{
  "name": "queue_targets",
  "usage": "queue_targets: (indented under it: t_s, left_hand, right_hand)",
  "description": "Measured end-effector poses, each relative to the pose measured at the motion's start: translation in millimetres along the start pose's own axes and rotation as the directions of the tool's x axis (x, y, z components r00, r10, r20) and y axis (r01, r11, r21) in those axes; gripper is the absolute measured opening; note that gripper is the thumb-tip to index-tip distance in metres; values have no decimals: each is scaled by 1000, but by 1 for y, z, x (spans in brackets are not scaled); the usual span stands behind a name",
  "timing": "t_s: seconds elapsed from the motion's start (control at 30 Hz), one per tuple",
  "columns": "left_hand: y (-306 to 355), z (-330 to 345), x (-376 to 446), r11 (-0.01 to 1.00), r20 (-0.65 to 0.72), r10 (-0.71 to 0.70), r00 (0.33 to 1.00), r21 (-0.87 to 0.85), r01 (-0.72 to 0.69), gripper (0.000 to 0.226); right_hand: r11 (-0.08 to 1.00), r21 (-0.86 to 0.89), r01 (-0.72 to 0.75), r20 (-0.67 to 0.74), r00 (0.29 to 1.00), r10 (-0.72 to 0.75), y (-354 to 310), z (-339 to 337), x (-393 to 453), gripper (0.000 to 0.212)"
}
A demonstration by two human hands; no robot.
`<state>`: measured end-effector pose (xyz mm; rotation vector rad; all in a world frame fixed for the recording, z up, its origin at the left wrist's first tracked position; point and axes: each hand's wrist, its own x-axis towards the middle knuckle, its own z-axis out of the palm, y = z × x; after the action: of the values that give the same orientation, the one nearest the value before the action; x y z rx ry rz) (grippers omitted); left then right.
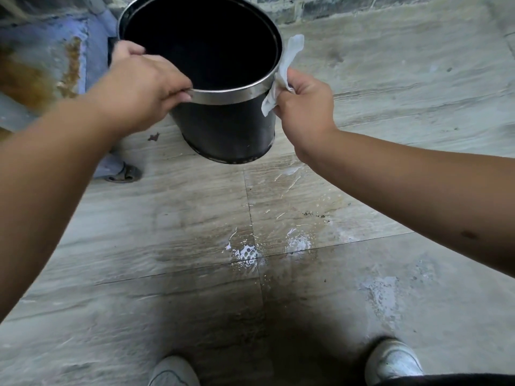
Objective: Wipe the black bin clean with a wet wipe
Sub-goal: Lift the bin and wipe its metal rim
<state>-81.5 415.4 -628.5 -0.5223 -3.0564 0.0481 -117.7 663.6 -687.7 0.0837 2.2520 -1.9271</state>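
White shoes (393, 360) below held black bin (228, 129).

Black bin, white wipe, grey streaked floor

The bin (225, 129) is black inside and out with a silver rim band; the wipe (281, 76) is white; the floor tiles (390, 87) are grey-beige with wood-like streaks and whitish wet patches; near shoes (393, 360) are white.

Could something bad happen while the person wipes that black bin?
Maybe. The black bin looks tilted, with only the left hand holding its rim, so it might slip or tip. The floor by the shoes looks wet, so slipping is possible. The wet wipe hangs loosely from the right hand and could drop.
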Motion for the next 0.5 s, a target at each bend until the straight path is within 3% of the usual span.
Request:
queue_targets:
  t_s: [0.1,0.23,0.4,0.5]
  left_hand:
    - [21,2,9,997,-3,-8,1000,-74,8,20]
    - [57,5,22,994,-3,1,1000,-114,-1,29]
    - [94,7,36,985,11,-132,991,-110,133,31]
    - [97,4,32,976,30,-152,988,-152,155,33]
  right_hand:
    - [998,32,-53,-56,997,55,-5,-1,7,34]
    - [999,25,-22,-104,994,25,-15,-12,12,39]
    - [999,44,13,-58,998,-11,-28,-23,1,35]
    - [988,152,39,1,999,-39,-42,-28,-12,24]
